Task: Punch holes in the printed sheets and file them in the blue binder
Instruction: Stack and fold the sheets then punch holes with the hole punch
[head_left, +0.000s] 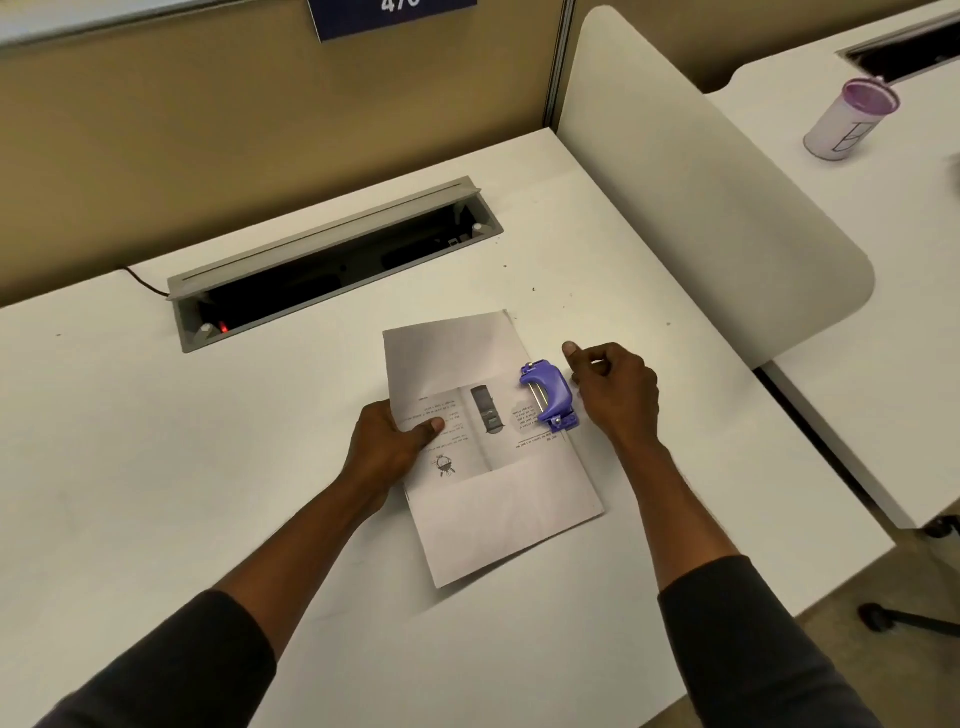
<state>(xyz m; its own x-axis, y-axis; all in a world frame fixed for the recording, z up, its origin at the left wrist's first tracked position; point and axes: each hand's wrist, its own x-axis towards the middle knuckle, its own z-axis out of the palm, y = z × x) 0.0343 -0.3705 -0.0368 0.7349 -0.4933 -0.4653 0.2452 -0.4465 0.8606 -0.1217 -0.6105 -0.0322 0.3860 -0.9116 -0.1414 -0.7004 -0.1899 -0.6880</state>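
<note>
A head-worn camera looks down on a white worktop (156, 467) where a person works with two bare hands, both forearms in dark sleeves reaching in from the near edge.

A stack of printed sheets (493, 457) lies flat near the middle of the worktop, turned slightly so its long side runs from far left to near right. The visible page carries small text and a few grey drawings across its middle band; the near and far parts look blank.

The left hand (395, 447) grips the sheets at their left edge, thumb pressed on top of the page and fingers tucked underneath.

A small purple hole punch (548, 397) sits over the right edge of the sheets, its slot facing the paper. The right hand (613, 395) is just right of the punch, fingers curled loosely and thumb raised; whether it actually touches the punch cannot be told.

Farther back, a grey cable hatch (332, 260) is sunk into the worktop with its lid propped open and a small red light glowing inside at its left end. A tan partition rises behind. To the right stands a white curved divider panel (701, 197), and beyond it, on a neighbouring desk, a white cup with a purple lid (852, 119)
</note>
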